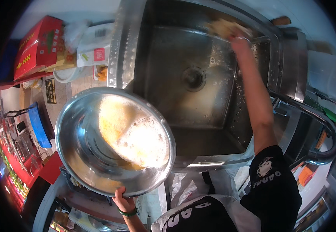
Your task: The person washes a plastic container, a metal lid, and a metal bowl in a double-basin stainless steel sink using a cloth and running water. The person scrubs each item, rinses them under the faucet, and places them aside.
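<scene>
My left hand [124, 200] grips the near rim of a large stainless steel basin [82, 162], its thumb on the inside. The tilted basin holds yellowish liquid with white foam [144, 139], lying towards its right side. A green bangle is on that wrist. My right arm reaches over a stainless steel sink [168, 101]. At the sink's far right wall, my right hand [239, 36], blurred, holds a pale yellowish cloth [224, 28]. Cloudy water and drops lie on the sink floor around the round drain [194, 79].
A curved metal faucet pipe [322, 116] stands right of the sink. Left of the sink are a red carton [38, 47], a white printed package [94, 46] and a blue stool or chair seat [39, 126]. The raised sink rim runs between the basin and the sink.
</scene>
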Action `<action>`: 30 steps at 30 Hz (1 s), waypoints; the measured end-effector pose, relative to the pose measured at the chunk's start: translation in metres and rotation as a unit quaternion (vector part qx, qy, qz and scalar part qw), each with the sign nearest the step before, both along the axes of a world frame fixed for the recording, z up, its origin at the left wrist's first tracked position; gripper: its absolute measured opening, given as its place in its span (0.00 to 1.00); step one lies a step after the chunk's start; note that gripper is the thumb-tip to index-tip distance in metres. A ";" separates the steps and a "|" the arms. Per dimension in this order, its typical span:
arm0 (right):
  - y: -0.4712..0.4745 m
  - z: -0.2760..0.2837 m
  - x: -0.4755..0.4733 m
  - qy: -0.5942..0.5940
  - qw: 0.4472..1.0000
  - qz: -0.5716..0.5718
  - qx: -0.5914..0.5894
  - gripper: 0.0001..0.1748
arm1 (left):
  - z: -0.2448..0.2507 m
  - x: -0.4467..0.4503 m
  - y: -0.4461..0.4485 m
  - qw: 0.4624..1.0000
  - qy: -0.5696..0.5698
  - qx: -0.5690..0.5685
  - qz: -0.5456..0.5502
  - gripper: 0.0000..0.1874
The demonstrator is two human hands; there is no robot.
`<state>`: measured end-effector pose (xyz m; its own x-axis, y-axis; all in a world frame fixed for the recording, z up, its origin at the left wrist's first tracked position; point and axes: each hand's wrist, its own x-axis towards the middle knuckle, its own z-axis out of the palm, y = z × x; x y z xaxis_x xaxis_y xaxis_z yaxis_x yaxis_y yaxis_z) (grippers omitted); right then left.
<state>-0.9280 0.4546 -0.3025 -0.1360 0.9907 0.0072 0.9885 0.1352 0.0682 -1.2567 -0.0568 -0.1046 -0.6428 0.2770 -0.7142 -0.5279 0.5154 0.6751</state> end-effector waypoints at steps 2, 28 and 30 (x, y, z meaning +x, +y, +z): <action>0.007 0.000 0.041 0.009 1.000 0.006 0.020 0.25 | 0.001 0.001 0.001 0.997 -0.039 0.006 0.067 0.06; -0.062 -0.028 0.096 -0.425 0.885 0.177 -0.071 0.15 | -0.013 0.003 0.011 0.996 -0.072 0.025 0.051 0.07; -0.112 -0.054 0.096 -0.418 0.884 0.160 -0.136 0.16 | -0.015 -0.002 0.008 0.993 -0.089 0.017 0.073 0.06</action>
<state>-0.8320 0.3422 -0.3568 -0.2549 0.8500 -0.4610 0.5159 0.5228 0.6787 -1.2586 -0.0487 -0.1198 -0.5429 0.2171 -0.8113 -0.7071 0.4030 0.5810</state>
